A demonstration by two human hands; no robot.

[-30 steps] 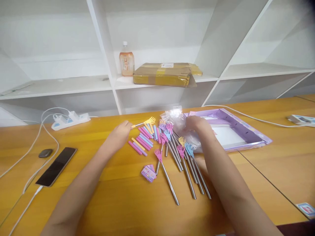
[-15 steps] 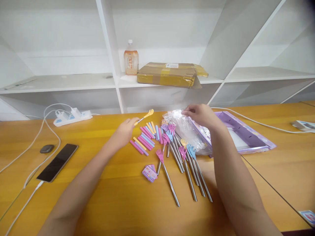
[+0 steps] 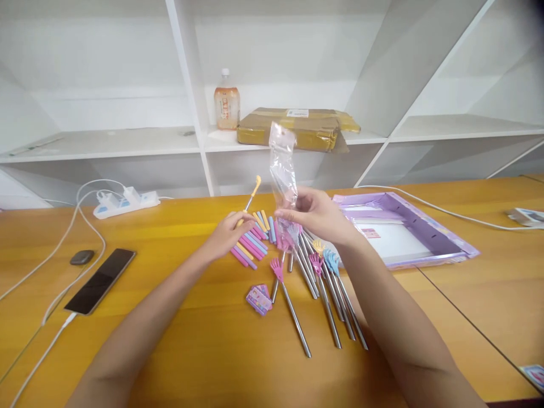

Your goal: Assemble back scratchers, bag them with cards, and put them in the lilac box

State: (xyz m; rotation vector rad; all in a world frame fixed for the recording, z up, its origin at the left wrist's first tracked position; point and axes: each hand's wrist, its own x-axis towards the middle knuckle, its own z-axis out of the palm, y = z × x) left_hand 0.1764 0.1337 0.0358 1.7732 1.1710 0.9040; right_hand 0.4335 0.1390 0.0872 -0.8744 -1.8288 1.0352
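Between the fingers of my left hand (image 3: 227,233) is a yellow back scratcher (image 3: 254,191), its claw end pointing up and away. My right hand (image 3: 323,214) grips a clear plastic bag (image 3: 282,164), held upright above the table. Beneath the hands lie several pink, blue and purple handle sleeves (image 3: 255,242) in small rows. To their right, several hand-shaped back scratchers with metal rods (image 3: 293,309) are spread out, in pink, blue and yellow. A small stack of purple printed cards (image 3: 258,299) rests in front of the sleeves.
A purple display box (image 3: 442,232) lies open at the right. At left are a phone (image 3: 100,281), a black earbud-like case (image 3: 81,258) and a white power strip (image 3: 127,205) with cables. On the shelf stand a bottle (image 3: 226,105) and a taped carton (image 3: 284,129).
My right hand has lifted a clear bag off the pile and moved left with it. My left hand has shifted slightly right, turning the yellow back scratcher more upright.
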